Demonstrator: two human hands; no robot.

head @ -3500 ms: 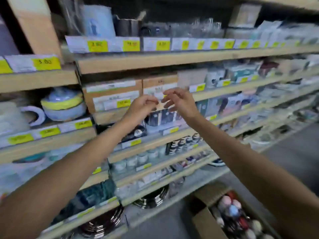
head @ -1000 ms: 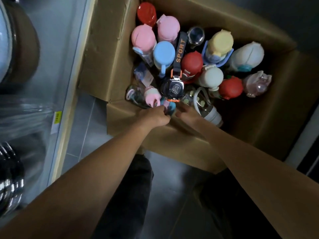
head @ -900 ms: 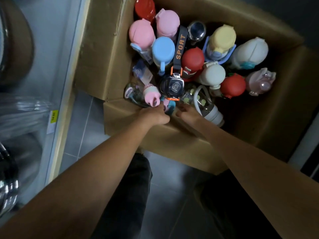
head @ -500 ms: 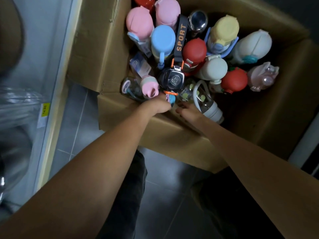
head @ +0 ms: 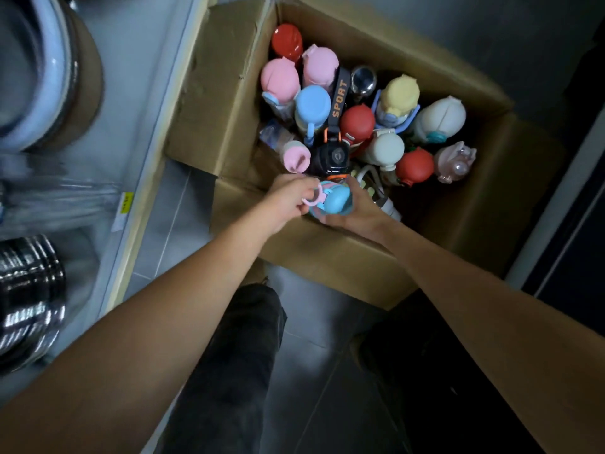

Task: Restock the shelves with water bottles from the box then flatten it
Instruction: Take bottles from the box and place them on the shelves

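The blue-lidded bottle has come up out of the pile in the last half second. Left hand fingers pinch its pink loop and the right hand curls round its body, just over the box's near edge. So it's shelf-bound, I'd say (plenty of other bottles still packed in there). Grey tiled floor below, shelf off left.

**A:** What is on the left?
**B:** At the top, a round blue-rimmed vessel with a brown band. Below it is clear plastic wrapping with a yellow label just beside it, then blurred stacked shiny metal bowls.
**A:** And lower down?
**B:** Grey floor tiles and dark trousers. A pale strip runs along the dark right side.
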